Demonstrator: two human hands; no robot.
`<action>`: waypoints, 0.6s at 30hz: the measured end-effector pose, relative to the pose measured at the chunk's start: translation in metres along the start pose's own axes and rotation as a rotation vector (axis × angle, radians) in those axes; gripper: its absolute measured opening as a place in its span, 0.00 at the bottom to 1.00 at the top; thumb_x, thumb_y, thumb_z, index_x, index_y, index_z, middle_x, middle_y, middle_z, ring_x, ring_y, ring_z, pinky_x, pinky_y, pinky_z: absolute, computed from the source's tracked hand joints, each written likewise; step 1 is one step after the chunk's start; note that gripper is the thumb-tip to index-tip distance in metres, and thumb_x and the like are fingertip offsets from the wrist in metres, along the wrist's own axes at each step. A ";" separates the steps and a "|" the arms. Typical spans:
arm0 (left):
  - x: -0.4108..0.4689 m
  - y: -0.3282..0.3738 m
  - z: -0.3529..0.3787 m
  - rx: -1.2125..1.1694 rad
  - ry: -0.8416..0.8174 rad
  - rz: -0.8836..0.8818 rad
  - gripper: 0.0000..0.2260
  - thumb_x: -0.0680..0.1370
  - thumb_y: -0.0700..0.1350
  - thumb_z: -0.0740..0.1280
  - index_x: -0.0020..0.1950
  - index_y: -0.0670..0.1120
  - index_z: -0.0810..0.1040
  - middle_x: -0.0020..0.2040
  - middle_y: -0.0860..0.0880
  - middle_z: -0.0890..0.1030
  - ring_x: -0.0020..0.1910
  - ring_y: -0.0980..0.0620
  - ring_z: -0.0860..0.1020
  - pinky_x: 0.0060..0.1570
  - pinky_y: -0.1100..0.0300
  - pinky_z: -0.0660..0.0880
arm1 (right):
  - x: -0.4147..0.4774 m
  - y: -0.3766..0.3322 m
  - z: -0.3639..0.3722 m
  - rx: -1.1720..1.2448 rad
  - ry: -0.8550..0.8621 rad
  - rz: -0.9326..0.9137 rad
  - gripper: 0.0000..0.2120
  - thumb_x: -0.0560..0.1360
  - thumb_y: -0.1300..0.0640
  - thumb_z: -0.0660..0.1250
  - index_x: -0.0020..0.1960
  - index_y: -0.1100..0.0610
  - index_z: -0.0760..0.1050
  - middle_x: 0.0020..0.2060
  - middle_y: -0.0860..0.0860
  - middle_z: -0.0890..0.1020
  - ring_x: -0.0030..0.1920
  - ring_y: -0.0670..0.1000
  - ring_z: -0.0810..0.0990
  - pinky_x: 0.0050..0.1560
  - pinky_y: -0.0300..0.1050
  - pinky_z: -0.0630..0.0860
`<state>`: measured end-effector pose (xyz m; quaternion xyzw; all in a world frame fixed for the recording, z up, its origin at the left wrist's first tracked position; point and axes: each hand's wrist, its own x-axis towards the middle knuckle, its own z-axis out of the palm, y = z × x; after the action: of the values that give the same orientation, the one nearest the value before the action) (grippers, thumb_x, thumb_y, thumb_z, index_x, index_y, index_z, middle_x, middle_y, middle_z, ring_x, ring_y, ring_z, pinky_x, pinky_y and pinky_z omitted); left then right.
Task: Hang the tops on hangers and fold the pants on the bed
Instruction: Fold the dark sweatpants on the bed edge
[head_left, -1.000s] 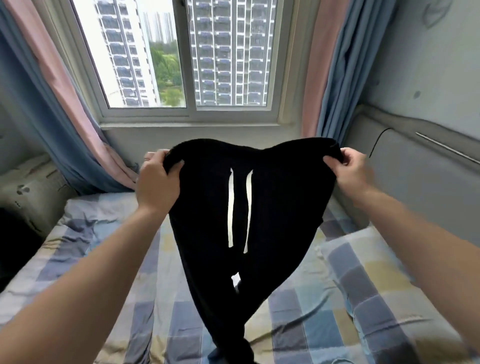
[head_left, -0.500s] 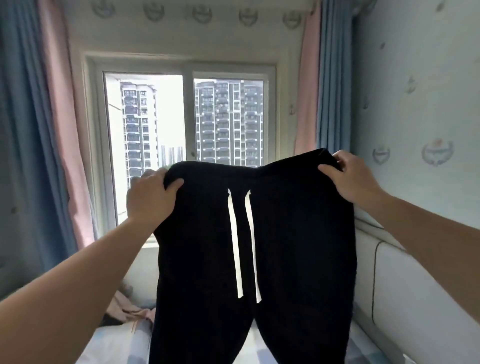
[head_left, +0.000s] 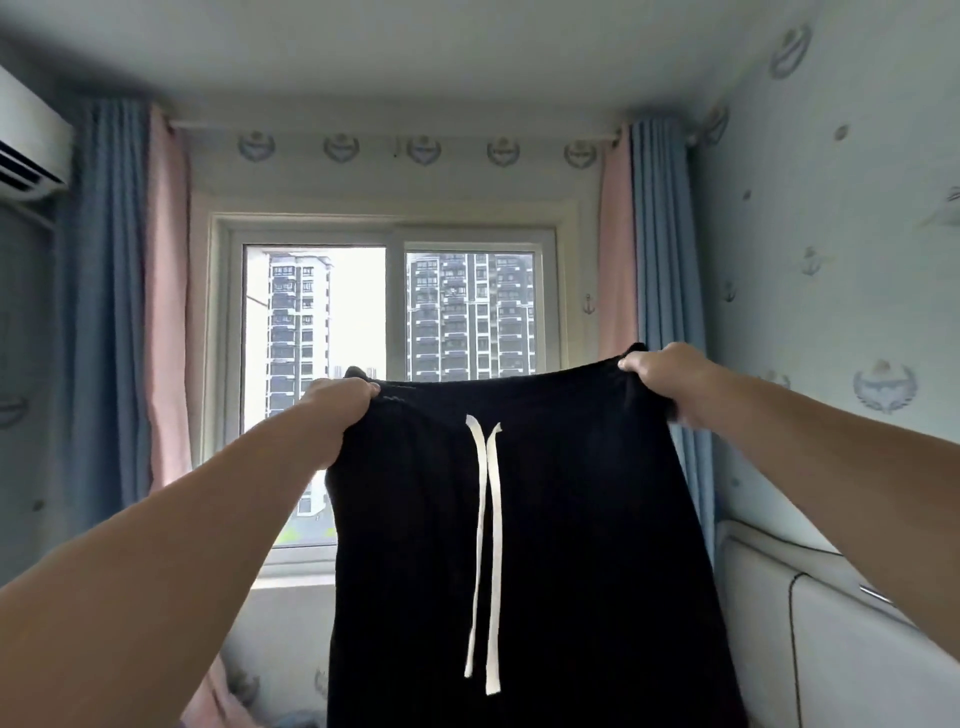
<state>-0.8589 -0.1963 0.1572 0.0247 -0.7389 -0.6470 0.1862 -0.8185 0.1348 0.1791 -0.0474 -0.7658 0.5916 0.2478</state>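
The left hand (head_left: 336, 410) is clenched around the left corner of the waistband (head_left: 498, 385), its fingers (head_left: 358, 387) curled over the top edge and a small tuft of black cloth poking up behind the knuckles. The right hand (head_left: 664, 376) grasps the opposite corner the same way, fingers hooked over the hem, and sits a little higher than the left, so the waistband runs as a shallow sagging line that rises toward the right. Both bare forearms reach forward and up from the lower corners of the view.

Between the hands hang the black pants (head_left: 582, 545), held in the air in front of the person and touching nothing else that can be seen. The cloth is a deep, matte black with almost no visible texture or crease. It is stretched wide at the top and falls straight down past the bottom edge of the view, so the legs and cuffs are out of sight. A white flat drawstring (head_left: 486, 545) comes out at the centre of the waistband and drops in two parallel strips, the right one ending lower than the left.

Behind the pants is a two-pane window (head_left: 395, 312) showing high-rise blocks, flanked by pink and blue curtains (head_left: 130, 312). An air conditioner (head_left: 26, 150) is mounted at upper left, and a pale padded headboard (head_left: 831, 649) runs along the patterned wall (head_left: 831, 249) on the right
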 end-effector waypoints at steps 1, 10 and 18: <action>-0.003 0.004 0.002 -0.047 -0.020 -0.013 0.05 0.79 0.44 0.69 0.51 0.44 0.78 0.50 0.43 0.80 0.49 0.43 0.79 0.54 0.48 0.78 | -0.005 -0.004 0.005 0.035 -0.026 0.024 0.05 0.80 0.58 0.65 0.49 0.60 0.73 0.44 0.56 0.79 0.42 0.53 0.80 0.40 0.46 0.79; -0.033 0.029 0.032 -0.435 -0.260 0.051 0.14 0.80 0.36 0.62 0.66 0.40 0.73 0.57 0.41 0.81 0.50 0.43 0.82 0.41 0.52 0.80 | -0.036 -0.031 0.051 0.230 -0.287 -0.067 0.03 0.78 0.63 0.66 0.50 0.63 0.76 0.38 0.57 0.79 0.35 0.53 0.81 0.39 0.47 0.82; -0.069 0.028 0.036 -0.167 -0.627 0.245 0.26 0.69 0.43 0.66 0.67 0.44 0.75 0.57 0.45 0.84 0.56 0.45 0.82 0.56 0.47 0.79 | -0.056 -0.053 0.088 0.218 -0.301 -0.341 0.14 0.77 0.56 0.72 0.56 0.66 0.78 0.42 0.58 0.86 0.40 0.56 0.86 0.40 0.49 0.83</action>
<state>-0.8002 -0.1385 0.1637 -0.2793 -0.7022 -0.6543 0.0279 -0.7964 0.0209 0.1952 0.1980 -0.7226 0.6207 0.2309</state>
